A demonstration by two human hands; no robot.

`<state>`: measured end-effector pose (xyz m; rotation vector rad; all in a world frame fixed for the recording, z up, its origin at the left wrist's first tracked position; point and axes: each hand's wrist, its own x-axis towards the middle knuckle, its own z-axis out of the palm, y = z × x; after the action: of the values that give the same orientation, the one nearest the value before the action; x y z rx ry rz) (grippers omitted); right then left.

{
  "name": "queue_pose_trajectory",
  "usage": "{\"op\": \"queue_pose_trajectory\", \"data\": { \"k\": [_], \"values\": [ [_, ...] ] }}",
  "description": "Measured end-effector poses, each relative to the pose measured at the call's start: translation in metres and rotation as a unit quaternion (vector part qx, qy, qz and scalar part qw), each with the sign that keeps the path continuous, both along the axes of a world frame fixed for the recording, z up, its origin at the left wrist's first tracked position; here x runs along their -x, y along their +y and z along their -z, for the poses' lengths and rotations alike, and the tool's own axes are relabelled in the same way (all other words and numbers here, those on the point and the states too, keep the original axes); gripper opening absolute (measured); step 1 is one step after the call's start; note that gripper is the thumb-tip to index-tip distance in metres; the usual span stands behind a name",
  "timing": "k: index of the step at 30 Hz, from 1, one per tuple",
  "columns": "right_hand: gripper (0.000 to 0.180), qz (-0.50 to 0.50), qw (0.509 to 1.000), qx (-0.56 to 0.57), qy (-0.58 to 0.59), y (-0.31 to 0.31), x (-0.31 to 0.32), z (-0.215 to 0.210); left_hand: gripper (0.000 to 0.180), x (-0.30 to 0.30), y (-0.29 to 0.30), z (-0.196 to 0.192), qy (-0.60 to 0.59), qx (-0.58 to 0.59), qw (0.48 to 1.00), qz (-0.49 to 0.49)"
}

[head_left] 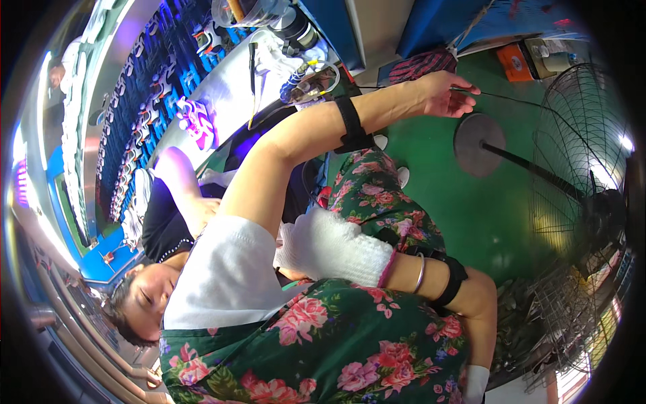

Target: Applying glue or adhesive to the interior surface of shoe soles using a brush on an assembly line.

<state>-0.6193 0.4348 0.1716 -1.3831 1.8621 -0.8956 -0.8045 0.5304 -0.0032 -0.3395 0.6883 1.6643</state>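
Note:
My left arm, in a white short sleeve with a black band near the elbow, reaches across to the upper right. At its end my left hand point(444, 95) is bare and open, fingers loosely apart, above the green floor. A thin dark cord point(515, 99) passes behind its fingers. My right hand point(333, 248) wears a white knitted glove and lies in front of my body, beside my left sleeve. Its fingertips are partly hidden there, so their grip is unclear. Below it spreads my green floral apron point(316, 350).
A person point(165, 232) in a black top is close at the left. Beyond, a white worktable point(232, 87) carries a pink-and-white shoe point(196, 123) and cluttered tools; blue racks point(151, 74) hold shoes. A caged fan point(579, 148) with a round base point(479, 144) stands right.

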Motion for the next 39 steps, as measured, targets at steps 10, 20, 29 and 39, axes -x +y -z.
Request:
{"op": "queue_pose_trajectory", "data": {
  "k": [10,20,29,39],
  "values": [
    [0.024,-0.004,0.993,0.118,-0.014,-0.014,-0.003,-0.015,0.025,0.001,0.015,0.001,-0.004,0.034,0.998,0.049],
    [0.035,-0.002,0.948,0.200,-0.249,-0.002,0.003,-0.009,0.025,0.004,0.013,0.011,-0.024,0.064,0.998,0.007],
    [0.023,0.259,0.893,0.260,-0.261,0.157,0.022,-0.021,0.027,-0.031,-0.012,0.002,-0.072,-0.014,0.997,0.007],
    [0.024,0.419,0.824,0.114,-0.363,0.217,-0.028,-0.039,0.025,-0.056,0.007,0.022,-0.123,-0.014,0.992,-0.014]
  ]
}}
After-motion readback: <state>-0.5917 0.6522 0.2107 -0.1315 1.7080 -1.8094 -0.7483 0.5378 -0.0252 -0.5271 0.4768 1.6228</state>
